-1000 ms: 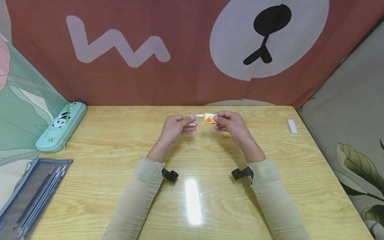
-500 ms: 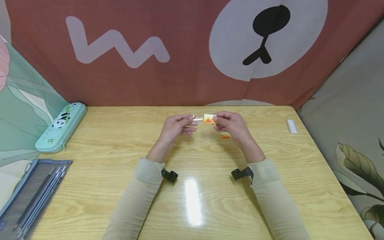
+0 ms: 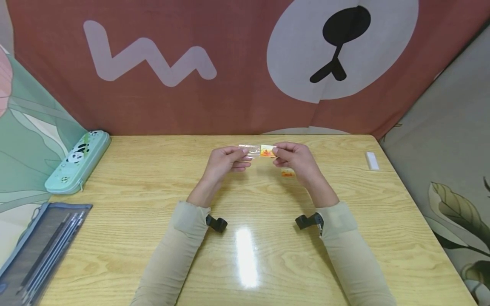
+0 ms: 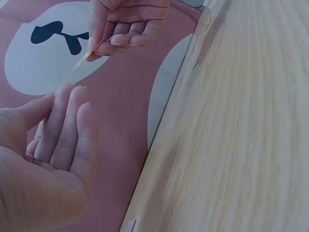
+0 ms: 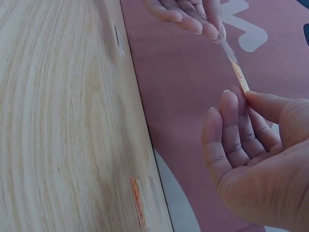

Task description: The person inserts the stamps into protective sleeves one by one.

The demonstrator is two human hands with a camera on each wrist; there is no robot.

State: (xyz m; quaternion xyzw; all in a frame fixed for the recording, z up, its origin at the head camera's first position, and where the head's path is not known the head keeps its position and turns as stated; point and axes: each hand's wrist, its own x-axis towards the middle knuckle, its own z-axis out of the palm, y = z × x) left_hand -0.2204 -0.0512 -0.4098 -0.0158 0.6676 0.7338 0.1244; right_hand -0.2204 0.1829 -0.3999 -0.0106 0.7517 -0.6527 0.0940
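Held up over the far part of the table is a small flat packet, a clear plastic film (image 3: 252, 151) with an orange-and-yellow printed end (image 3: 266, 151). My left hand (image 3: 226, 160) pinches the clear end between thumb and forefinger, its other fingers loosely extended. The printed end is pinched by my right hand (image 3: 300, 161), thumb on top. From the right wrist the printed end (image 5: 238, 76) appears nearly edge-on, stretched in line between both hands. A second orange printed piece (image 3: 288, 172) lies on the table under my right hand, partly covered by it.
On the wooden table (image 3: 183, 250), a mint panda pencil case (image 3: 78, 161) and a mesh zip pouch (image 3: 57, 246) with several pencils lie at the left. A white block like an eraser (image 3: 372, 161) lies near the right edge. Printed curtain cloth (image 3: 237, 106) hangs behind.
Both hands stay almost still. The clear film has tilted slightly, so its glints shift and more of it shows across my left thumb and fingers.
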